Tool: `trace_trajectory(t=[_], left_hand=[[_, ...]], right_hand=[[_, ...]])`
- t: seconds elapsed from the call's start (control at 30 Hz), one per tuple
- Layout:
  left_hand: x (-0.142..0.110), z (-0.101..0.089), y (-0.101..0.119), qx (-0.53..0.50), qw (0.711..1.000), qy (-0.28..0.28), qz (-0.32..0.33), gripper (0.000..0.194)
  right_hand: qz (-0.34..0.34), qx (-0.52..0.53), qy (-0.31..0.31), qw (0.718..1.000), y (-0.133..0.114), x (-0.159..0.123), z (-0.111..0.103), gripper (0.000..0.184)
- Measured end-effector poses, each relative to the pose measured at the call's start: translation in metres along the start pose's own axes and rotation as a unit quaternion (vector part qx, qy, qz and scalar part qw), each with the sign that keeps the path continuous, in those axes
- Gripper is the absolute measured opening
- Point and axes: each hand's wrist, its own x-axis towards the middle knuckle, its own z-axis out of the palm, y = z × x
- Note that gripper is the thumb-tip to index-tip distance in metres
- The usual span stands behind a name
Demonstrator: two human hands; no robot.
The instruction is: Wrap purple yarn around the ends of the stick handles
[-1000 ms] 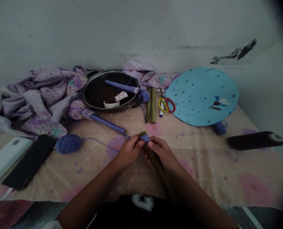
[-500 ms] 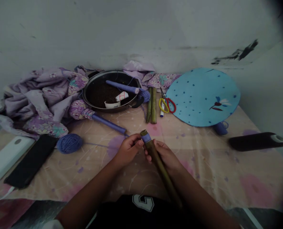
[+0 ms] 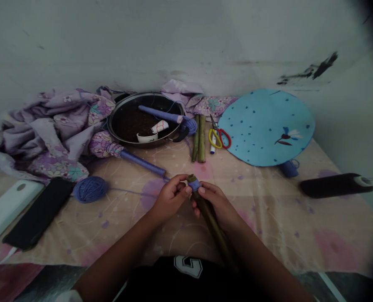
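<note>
Purple yarn [image 3: 194, 183] forms only a short band near the top of a brown bamboo stick [image 3: 209, 220], held up over the flowered cloth [image 3: 268, 222] well in front of the dark pan [image 3: 145, 95]. From the head view, most of the stick below the band looks bare, so little of the wrapping is done and a long stretch is left. The left hand [image 3: 170, 199] has its fingers [image 3: 181, 184] curled and pressed together, pinching the band from the side. The right hand [image 3: 214, 205] curls its fingers around the stick just below the band. A thin strand runs from the yarn ball [image 3: 90, 189], front left of the pan, across the cloth to the hands.

Inside the pan, a purple-covered stick [image 3: 159, 114] lies across dark soil beside a white cup [image 3: 147, 137]. Directly in front of the pan lies another purple-covered stick [image 3: 142, 163], one end tucked into a bunched floral cloth [image 3: 104, 144]. Right of the pan are a second yarn ball [image 3: 189, 125] and two green bamboo stalks [image 3: 199, 138], both stalks without yarn. Further right are red-and-yellow scissors [image 3: 219, 138], a marker [image 3: 212, 142] and a blue dotted paper disc [image 3: 266, 128].
</note>
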Motion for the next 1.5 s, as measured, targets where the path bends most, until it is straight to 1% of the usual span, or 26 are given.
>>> trace_trajectory(t=[0.1,0.2,0.27,0.37,0.47,0.5,0.63,0.7,0.83,0.93,1.03,1.17,1.3,1.37,1.43,1.5], left_hand=[[-0.0015,0.0014,-0.0015,-0.05,0.998,-0.002,-0.028,0.047],[-0.0007,0.0029,-0.0006,-0.066,0.997,-0.014,-0.032,0.057],[0.0012,0.0035,-0.0002,-0.066,0.997,-0.02,-0.036,0.054],[0.0039,0.0035,-0.0023,-0.074,0.995,-0.048,-0.053,0.039],[0.0048,0.0027,-0.0052,-0.088,0.992,-0.074,-0.053,0.036],[0.0047,0.0024,-0.0053,-0.08,0.993,-0.067,-0.046,0.035],[0.0048,0.0021,-0.0005,-0.009,1.0,-0.008,-0.012,0.031],[0.0054,0.0018,0.0019,-0.002,1.0,-0.007,-0.012,0.032],[0.006,0.0014,0.0016,-0.049,0.998,-0.019,-0.025,0.035],[0.0052,0.0017,0.0007,-0.085,0.996,-0.02,-0.03,0.042],[0.0044,0.0015,0.0009,-0.092,0.994,-0.043,-0.03,0.048],[0.004,0.0005,-0.0008,-0.093,0.994,-0.056,-0.023,0.049],[0.0027,0.0012,-0.0011,-0.073,0.994,-0.076,-0.026,0.047],[0.002,0.0015,0.0006,-0.043,0.997,-0.06,-0.022,0.047],[0.0019,0.001,0.0024,0.001,1.0,-0.017,-0.007,0.05],[0.0023,0.0,0.0032,0.043,0.999,0.02,0.006,0.052]], right_hand=[[0.01,-0.02,0.012,1.0,-0.0011,0.0014,0.0011,0.023],[0.015,-0.033,0.036,0.999,-0.0009,0.0024,0.0034,0.026],[0.022,-0.041,0.044,0.998,-0.001,0.0025,0.0049,0.028],[0.027,-0.053,0.04,0.997,-0.0012,0.002,0.0059,0.03],[0.027,-0.053,0.038,0.997,-0.0009,0.0012,0.0054,0.031],[0.028,-0.054,0.042,0.997,-0.0009,0.0008,0.0049,0.032],[0.012,-0.066,0.051,0.996,-0.0012,-0.0004,0.0024,0.033],[-0.005,-0.053,0.05,0.997,-0.001,-0.0001,0.0014,0.035],[-0.013,-0.02,0.068,0.997,0.0001,0.0008,0.0017,0.036],[-0.006,-0.014,0.051,0.999,0.0012,0.0005,0.0027,0.034],[0.005,0.0,0.024,1.0,0.0031,0.0006,0.0018,0.035],[0.015,0.012,0.007,1.0,0.0063,0.0029,-0.0011,0.037],[0.011,0.009,0.011,1.0,0.0061,0.0026,-0.0019,0.037],[0.011,-0.001,0.017,1.0,0.0039,0.0007,-0.0018,0.036],[0.008,-0.01,0.018,1.0,0.0011,-0.001,-0.0019,0.036],[0.0,-0.016,0.006,1.0,-0.0012,-0.0014,-0.0024,0.041]])
